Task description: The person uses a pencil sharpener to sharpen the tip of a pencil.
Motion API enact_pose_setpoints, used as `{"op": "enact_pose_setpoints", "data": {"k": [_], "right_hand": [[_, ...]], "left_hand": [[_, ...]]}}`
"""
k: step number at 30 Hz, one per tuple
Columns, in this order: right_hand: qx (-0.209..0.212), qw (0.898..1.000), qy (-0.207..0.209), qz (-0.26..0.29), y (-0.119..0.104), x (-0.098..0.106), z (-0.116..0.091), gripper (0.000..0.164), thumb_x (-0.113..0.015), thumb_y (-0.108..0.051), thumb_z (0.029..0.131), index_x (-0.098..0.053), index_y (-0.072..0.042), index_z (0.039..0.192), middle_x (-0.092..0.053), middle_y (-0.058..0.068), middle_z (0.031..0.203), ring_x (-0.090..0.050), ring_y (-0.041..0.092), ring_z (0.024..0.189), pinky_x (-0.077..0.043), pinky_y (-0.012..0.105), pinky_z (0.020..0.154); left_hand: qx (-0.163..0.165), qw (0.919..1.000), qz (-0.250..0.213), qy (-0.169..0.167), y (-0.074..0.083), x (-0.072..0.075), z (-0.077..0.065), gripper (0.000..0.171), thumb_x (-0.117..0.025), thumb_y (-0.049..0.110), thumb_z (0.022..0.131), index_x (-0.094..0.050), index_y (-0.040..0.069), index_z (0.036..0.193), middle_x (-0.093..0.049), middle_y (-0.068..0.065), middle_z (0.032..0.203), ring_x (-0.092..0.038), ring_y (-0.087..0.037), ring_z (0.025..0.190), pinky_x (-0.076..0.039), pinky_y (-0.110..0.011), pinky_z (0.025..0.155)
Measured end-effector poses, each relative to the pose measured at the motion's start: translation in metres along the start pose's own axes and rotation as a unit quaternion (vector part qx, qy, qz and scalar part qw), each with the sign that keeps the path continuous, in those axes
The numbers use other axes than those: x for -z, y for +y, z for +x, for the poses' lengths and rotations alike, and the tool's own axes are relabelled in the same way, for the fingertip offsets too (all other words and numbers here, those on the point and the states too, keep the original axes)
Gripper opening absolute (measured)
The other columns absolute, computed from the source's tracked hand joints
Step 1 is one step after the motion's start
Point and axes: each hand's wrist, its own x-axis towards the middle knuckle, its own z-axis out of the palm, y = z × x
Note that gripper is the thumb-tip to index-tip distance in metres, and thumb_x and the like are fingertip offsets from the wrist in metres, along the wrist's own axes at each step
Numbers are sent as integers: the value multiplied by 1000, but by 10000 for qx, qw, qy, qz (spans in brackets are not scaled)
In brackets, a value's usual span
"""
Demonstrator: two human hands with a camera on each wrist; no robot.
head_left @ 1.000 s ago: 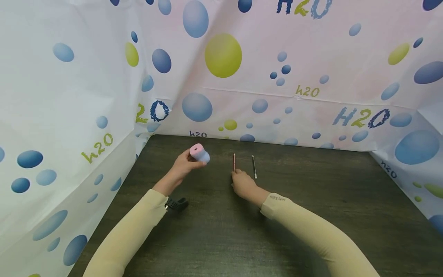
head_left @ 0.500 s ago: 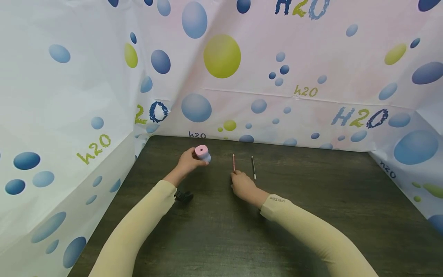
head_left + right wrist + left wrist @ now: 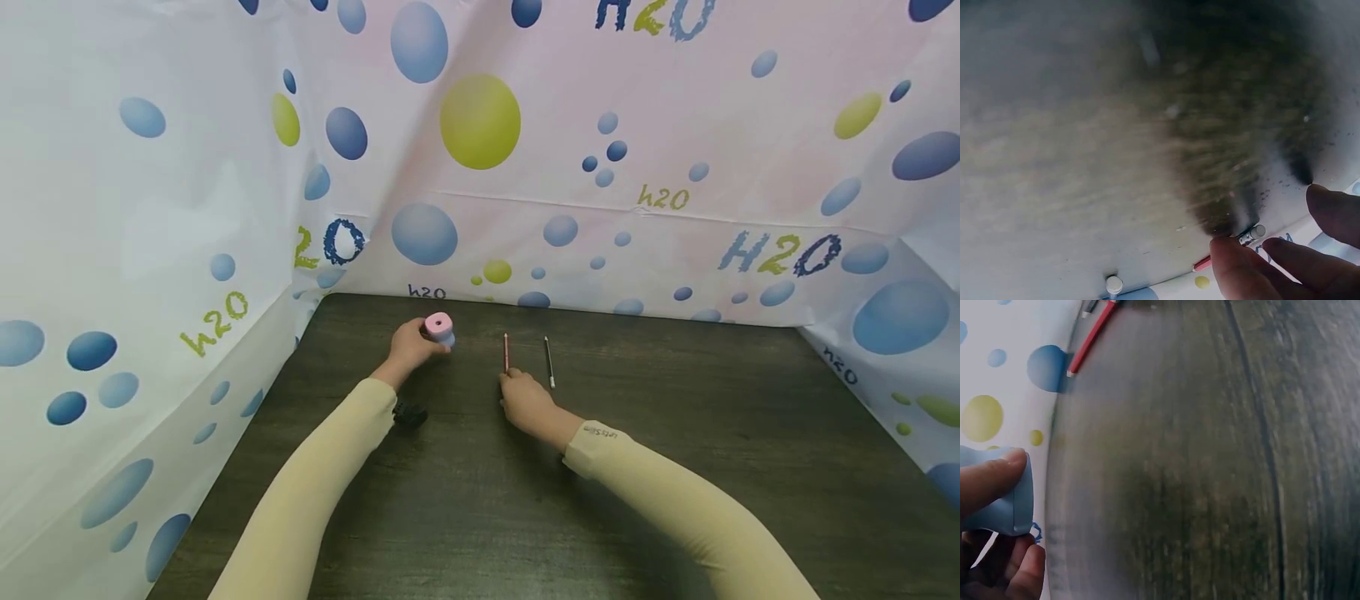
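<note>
My left hand (image 3: 411, 346) grips a small pencil sharpener (image 3: 439, 327), pink on top with a round hole and light blue below. It stands near upright at the table's far left; I cannot tell whether it touches the table. In the left wrist view the thumb presses its blue side (image 3: 1019, 503), with fingers below. My right hand (image 3: 527, 400) is at the near end of a red pencil (image 3: 506, 350). In the right wrist view a fingertip (image 3: 1227, 250) covers part of the pencil, its white end shows beside it, and the thumb stays apart.
Right of the red pencil lies a dark pencil (image 3: 550, 362), roughly parallel to it, its white end towards me. A dark wooden table (image 3: 675, 417) extends beneath both arms. Sheeting (image 3: 585, 150) with printed spots rises behind and at the sides. A black device (image 3: 410, 415) hangs at the left wrist.
My left hand has moved slightly right, and the sharpener has gone from tilted to near upright with its pink top up. The right hand and both pencils have stayed in place.
</note>
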Motion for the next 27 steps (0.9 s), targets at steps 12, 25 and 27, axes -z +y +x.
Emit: {"op": "enact_pose_setpoints", "data": {"k": [12, 25, 27], "right_hand": [[-55, 10000, -61, 16, -1, 1, 0, 42, -68, -9, 98, -59, 10, 134, -61, 26, 136, -65, 41, 117, -59, 48, 97], [-81, 9999, -73, 52, -1, 1, 0, 43, -67, -9, 98, -58, 11, 135, -60, 27, 138, -64, 42, 121, -57, 49, 100], [-97, 9999, -80, 38, 0, 1, 1, 44, -67, -9, 98, -57, 11, 136, -59, 27, 140, -63, 42, 122, -57, 49, 102]], "left_hand": [[-108, 9980, 528, -335, 1, -12, 3, 66, -83, 13, 84, -54, -7, 140, -61, -26, 140, -58, -42, 131, -47, -52, 114], [-155, 9967, 683, -418, -2, -15, 2, 64, -83, 10, 83, -55, -9, 138, -62, -27, 138, -59, -42, 130, -47, -52, 113], [-167, 9963, 722, -429, -3, -16, 3, 65, -83, 11, 83, -55, -9, 138, -62, -27, 138, -58, -42, 130, -47, -52, 114]]}}
